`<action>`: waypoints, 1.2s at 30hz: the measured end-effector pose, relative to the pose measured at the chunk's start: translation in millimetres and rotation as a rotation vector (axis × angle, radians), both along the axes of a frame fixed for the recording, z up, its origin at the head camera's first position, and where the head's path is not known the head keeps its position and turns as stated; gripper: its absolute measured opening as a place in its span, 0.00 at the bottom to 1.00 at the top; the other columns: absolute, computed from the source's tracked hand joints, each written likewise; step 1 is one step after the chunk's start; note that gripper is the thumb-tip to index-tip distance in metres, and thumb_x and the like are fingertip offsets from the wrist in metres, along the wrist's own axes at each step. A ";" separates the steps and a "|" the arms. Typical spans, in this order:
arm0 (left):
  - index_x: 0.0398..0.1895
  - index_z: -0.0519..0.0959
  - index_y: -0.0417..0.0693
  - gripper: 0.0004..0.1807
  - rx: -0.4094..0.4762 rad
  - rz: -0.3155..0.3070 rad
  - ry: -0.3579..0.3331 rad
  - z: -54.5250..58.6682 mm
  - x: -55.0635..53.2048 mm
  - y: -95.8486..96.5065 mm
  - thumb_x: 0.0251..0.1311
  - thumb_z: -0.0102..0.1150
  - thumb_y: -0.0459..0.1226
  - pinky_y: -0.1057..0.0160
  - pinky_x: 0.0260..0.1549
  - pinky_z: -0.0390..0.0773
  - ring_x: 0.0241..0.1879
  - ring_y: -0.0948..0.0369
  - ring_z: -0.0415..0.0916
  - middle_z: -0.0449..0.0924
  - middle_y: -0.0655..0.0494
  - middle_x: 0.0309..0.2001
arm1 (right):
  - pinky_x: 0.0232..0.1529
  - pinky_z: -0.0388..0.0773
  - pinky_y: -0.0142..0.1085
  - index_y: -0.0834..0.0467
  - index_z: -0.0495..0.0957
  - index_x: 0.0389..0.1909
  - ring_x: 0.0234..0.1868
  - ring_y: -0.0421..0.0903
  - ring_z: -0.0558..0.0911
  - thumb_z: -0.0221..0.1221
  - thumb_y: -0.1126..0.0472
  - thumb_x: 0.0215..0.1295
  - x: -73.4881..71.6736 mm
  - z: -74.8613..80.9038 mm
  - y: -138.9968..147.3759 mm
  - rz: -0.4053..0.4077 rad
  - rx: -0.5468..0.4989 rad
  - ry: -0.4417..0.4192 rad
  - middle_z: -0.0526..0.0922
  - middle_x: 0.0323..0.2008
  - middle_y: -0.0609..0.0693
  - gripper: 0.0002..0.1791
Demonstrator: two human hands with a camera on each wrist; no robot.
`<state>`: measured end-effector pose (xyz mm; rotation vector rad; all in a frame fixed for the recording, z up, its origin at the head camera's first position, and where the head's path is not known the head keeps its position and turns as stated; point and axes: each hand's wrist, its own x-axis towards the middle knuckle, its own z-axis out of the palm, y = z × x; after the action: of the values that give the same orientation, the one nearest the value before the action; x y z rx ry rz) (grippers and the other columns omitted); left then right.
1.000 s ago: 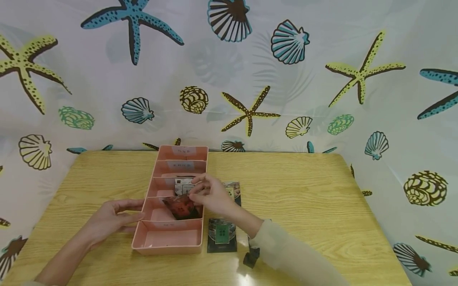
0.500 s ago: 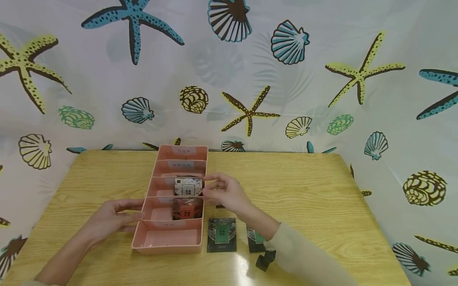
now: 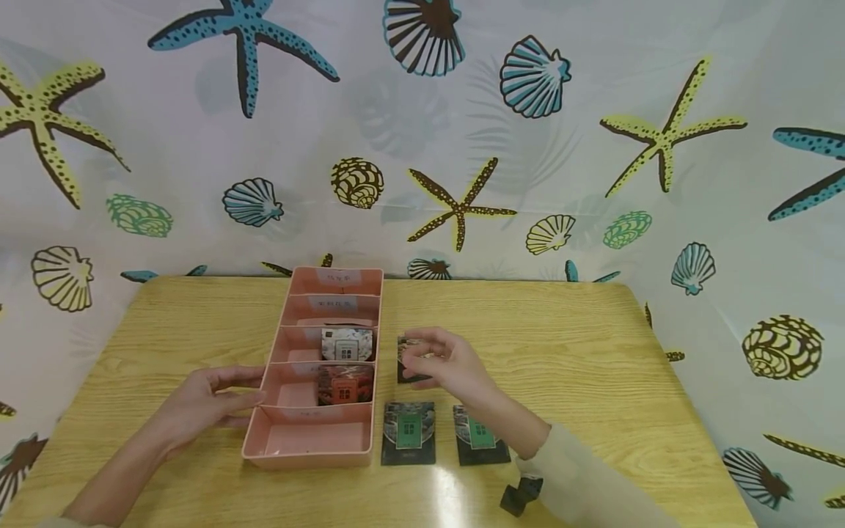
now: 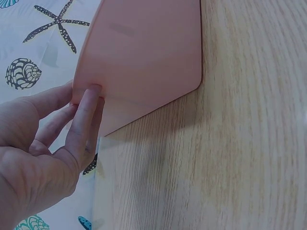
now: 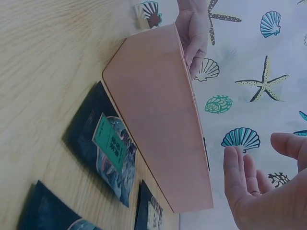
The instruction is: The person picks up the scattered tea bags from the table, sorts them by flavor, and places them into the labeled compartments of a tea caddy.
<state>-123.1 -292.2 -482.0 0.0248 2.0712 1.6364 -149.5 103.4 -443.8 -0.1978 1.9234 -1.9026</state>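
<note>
A long pink divided box (image 3: pixel 310 462) stands on the table, its compartments in a row from front to back. My left hand (image 3: pixel 211 403) touches its left side; in the left wrist view the fingertips (image 4: pixel 93 91) press on the outer wall near the rim. A red-labelled sachet (image 3: pixel 345 386) leans in the second compartment from the front, a white sachet (image 3: pixel 348 346) in the third. To the right of the box my right hand (image 3: pixel 455 367) hovers with nothing in it, thumb and fingers apart. It partly hides a dark sachet (image 3: pixel 405 370).
Two dark sachets with green labels, a left one (image 3: pixel 408 433) and a right one (image 3: pixel 481 438), lie flat right of the box's front end. Paper labels (image 3: pixel 333 303) mark the compartments. A patterned cloth (image 3: pixel 462 110) hangs behind the wooden table (image 3: pixel 561 352).
My right hand has let go of the red-labelled sachet, which now rests in its compartment, and has moved right, out of the box. My left hand stays at the box.
</note>
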 end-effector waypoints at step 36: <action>0.77 0.59 0.22 0.37 -0.010 0.009 -0.006 2.0 0.4 -0.3 0.76 0.61 0.37 0.58 0.51 0.92 0.51 0.69 0.86 0.62 0.24 0.76 | 0.40 0.92 0.39 0.65 0.73 0.70 0.37 0.44 0.87 0.68 0.58 0.71 28.8 -49.1 98.1 -0.237 0.273 -0.109 0.85 0.46 0.53 0.31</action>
<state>-122.6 -292.5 -480.0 0.0076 2.0770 1.6295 -120.7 201.6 -492.9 0.2202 2.1823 -1.7220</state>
